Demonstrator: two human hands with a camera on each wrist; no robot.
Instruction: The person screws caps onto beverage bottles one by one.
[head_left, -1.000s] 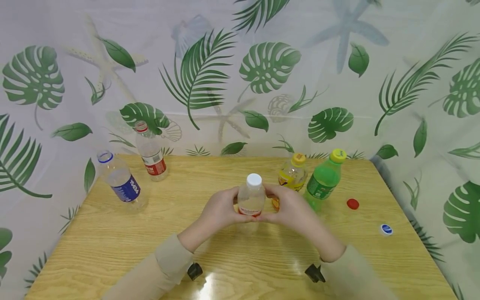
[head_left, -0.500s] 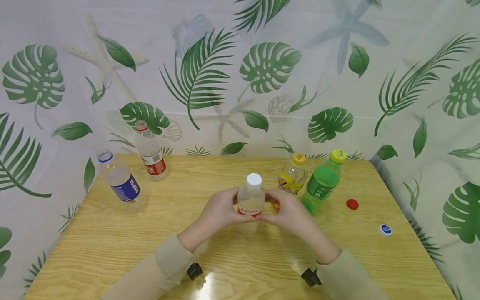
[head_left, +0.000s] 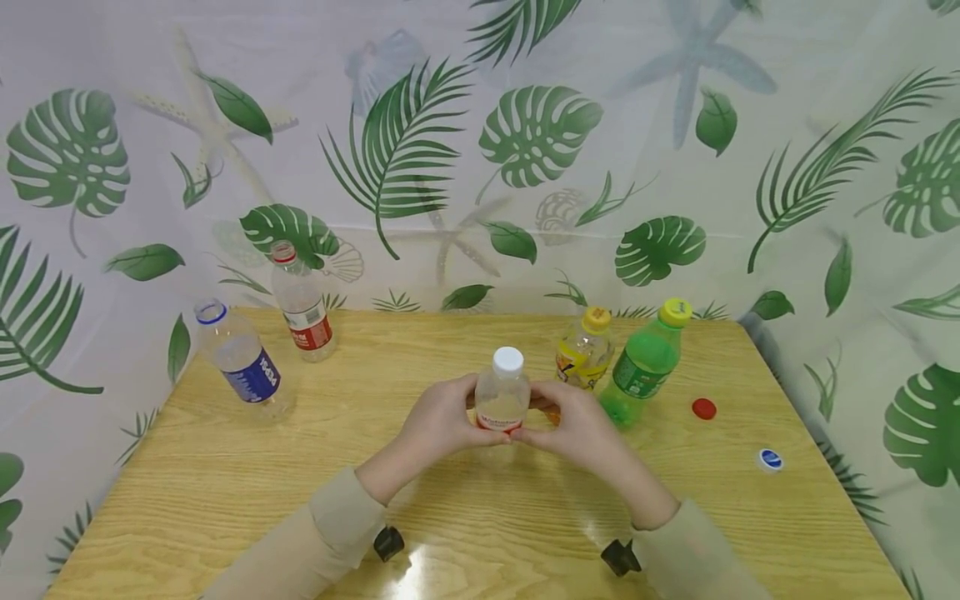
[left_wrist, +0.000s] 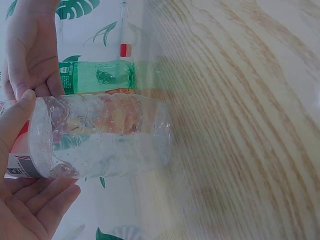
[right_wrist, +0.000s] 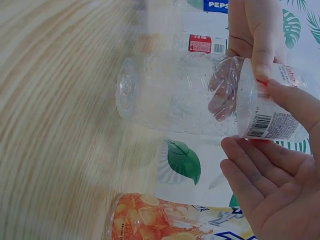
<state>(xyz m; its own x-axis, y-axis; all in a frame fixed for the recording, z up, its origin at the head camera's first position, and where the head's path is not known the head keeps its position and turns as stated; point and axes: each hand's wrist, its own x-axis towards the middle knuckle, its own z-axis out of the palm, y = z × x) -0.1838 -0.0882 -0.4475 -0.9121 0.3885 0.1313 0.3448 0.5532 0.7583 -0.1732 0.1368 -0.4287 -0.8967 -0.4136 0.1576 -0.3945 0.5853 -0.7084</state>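
In the head view, a clear plastic bottle (head_left: 501, 398) with a white cap (head_left: 508, 360) and a red-and-white label stands upright between my hands. My left hand (head_left: 438, 417) grips it from the left, and my right hand (head_left: 577, 425) from the right, thumbs meeting in front. Both wrist views show the bottle's lower half (left_wrist: 105, 140) bare below the fingers, its base at or close to the tabletop; whether it touches I cannot tell. Fingers curl behind the label (right_wrist: 275, 120), partly hidden in the head view.
Right of the hands stand a yellow-capped bottle (head_left: 583, 358) and a green bottle (head_left: 647, 362). A red cap (head_left: 704, 408) and a white-and-blue cap (head_left: 770, 460) lie farther right. An uncapped Pepsi bottle (head_left: 251, 375) and an uncapped red-labelled bottle (head_left: 309, 325) stand at left on the wooden table (head_left: 360, 350).
My right hand and forearm have shifted slightly down and left, uncovering more of the green bottle's base. The held bottle and my left hand have stayed in place.
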